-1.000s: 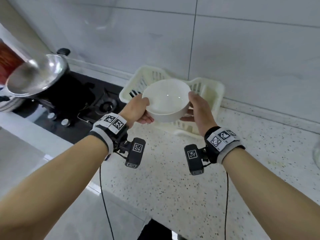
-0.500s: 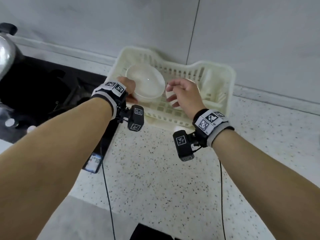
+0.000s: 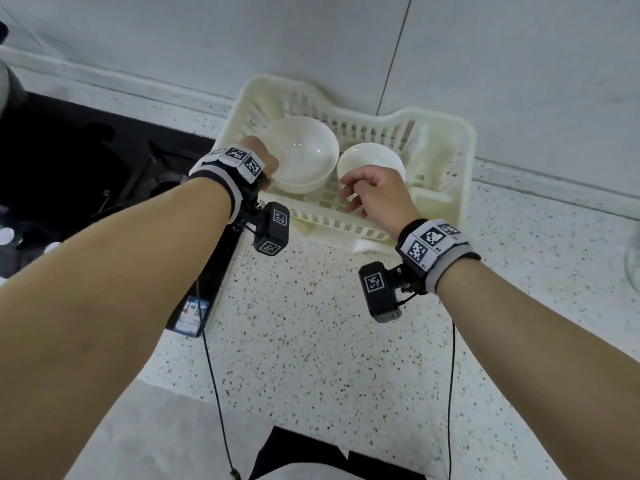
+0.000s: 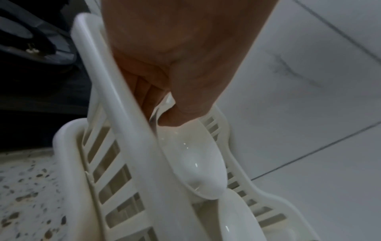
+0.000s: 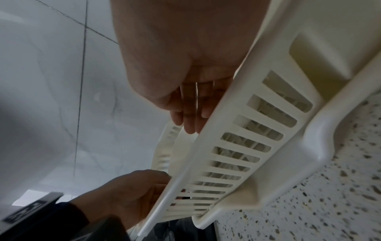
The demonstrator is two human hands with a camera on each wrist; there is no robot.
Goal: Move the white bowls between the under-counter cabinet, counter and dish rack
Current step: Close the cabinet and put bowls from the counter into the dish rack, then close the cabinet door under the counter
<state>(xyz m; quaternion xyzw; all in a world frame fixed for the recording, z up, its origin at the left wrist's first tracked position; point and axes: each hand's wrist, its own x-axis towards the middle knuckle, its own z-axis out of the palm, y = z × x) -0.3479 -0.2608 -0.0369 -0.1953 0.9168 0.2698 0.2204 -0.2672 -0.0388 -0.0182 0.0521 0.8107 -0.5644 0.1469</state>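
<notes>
The left hand (image 3: pixel 265 161) pinches the rim of the larger glossy white bowl (image 3: pixel 301 152), which sits in the slatted cream plastic dish rack (image 3: pixel 464 133) at the worktop's back edge. The right hand (image 3: pixel 377 192), loosely curled and holding nothing, hovers by the smaller round bowl (image 3: pixel 372 159).

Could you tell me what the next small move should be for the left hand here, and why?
Probably let go and draw the left hand back. The big bowl it pinches at the rim already sits low in the rack, beside the small bowl; the right hand holds nothing.
</notes>
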